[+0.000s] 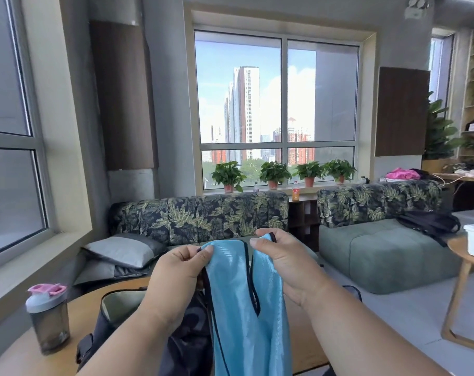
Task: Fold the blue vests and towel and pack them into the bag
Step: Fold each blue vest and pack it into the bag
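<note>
Blue vest (pixel 246 308): held up in the air over the wooden table (pixel 40 359), in front of the person; shiny light-blue fabric with dark trim.
Long axis: vertical, shoulder straps at the top, body hanging down out of the bottom of the view.
Left hand (pixel 176 278): closed on the left shoulder strap, thumb and fingertips pinching its top edge.
Right hand (pixel 281 264): closed on the right shoulder strap, thumb on the near face, fingers behind.
Neck opening: a narrow dark-edged slit between the two straps, pointing down.
Bag (pixel 113 313): dark, open-topped with a pale lining, on the table behind and left of the vest.
Shaker bottle (pixel 48 318): upright, pink-capped, at the table's left edge, well apart from the vest.
</note>
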Available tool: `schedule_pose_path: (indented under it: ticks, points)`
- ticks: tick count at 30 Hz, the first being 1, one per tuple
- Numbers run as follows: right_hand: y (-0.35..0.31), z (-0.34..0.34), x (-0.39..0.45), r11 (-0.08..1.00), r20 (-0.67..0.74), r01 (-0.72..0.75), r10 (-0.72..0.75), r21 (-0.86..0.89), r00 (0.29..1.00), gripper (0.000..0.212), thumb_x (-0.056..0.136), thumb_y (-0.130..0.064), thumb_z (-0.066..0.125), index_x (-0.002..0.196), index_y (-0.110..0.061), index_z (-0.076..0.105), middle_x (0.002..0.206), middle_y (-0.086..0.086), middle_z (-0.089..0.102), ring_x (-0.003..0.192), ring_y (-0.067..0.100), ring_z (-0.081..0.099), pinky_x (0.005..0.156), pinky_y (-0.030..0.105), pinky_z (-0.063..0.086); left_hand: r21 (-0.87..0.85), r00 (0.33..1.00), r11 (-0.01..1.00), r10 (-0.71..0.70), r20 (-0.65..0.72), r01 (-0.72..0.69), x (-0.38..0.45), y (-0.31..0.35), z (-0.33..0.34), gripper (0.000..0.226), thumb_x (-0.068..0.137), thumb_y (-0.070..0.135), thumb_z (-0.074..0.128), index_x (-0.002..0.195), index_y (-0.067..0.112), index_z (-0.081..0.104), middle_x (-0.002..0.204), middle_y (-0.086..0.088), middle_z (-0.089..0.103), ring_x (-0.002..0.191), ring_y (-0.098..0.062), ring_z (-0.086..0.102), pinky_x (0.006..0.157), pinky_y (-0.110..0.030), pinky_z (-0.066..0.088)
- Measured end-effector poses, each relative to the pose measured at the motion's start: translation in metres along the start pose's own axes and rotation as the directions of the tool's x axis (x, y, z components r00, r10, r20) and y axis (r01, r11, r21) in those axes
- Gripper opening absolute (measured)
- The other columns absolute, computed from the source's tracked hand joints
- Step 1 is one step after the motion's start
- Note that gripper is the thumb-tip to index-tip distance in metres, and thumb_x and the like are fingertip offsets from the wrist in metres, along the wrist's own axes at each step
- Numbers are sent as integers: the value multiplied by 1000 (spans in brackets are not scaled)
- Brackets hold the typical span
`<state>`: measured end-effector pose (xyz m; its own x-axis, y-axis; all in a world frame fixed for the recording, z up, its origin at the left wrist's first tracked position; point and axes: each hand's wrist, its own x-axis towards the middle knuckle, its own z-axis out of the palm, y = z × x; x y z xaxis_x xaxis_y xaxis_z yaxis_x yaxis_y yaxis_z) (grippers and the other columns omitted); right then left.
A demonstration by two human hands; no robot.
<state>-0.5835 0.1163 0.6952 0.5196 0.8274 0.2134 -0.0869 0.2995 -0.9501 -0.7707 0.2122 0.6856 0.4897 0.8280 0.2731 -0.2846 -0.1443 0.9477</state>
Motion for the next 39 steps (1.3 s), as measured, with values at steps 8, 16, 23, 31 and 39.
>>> schedule_pose_path:
  ticks: [8,16,23,31,39]
  points:
    - [2,12,-10,999,103,-48,49,-7,994,14,94,-14,76,95,-15,62,72,2,67,59,13,61,55,25,51,6,993,994,-109,50,109,-8,-17,28,23,94,26,77,84,7,70,74,-13,54,57,-19,48,53,-27,43]
    - [22,3,-10,997,-62,-73,75,28,995,4,101,-9,66,101,-11,62,71,5,66,59,13,63,54,24,54,-108,992,986,-128,-9,126,-11,-21,35,20,101,18,68,84,7,67,64,-2,62,52,-7,56,51,-20,52]
    - [51,-29,-8,922,86,-176,217,-345,972,19,96,-22,68,115,-23,72,93,-4,67,83,10,62,74,26,50,-88,999,996,11,30,-8,28,24,23,20,104,27,64,89,13,69,72,-2,62,63,-13,53,66,-27,46]
    - [110,-20,-9,747,266,-81,333,-660,905,51,71,-46,86,114,-41,59,104,-4,62,88,9,61,86,31,52,-124,998,990,63,15,-60,51,45,16,18,105,31,62,104,15,70,88,-8,73,75,-20,66,84,-41,55]
    - [133,-25,-7,731,180,-120,318,-672,931,36,78,-26,86,105,-23,62,90,-6,58,73,10,50,66,24,42,-133,998,989,55,-16,-57,53,44,3,20,105,32,62,110,15,69,90,-8,71,78,-21,66,92,-47,51]
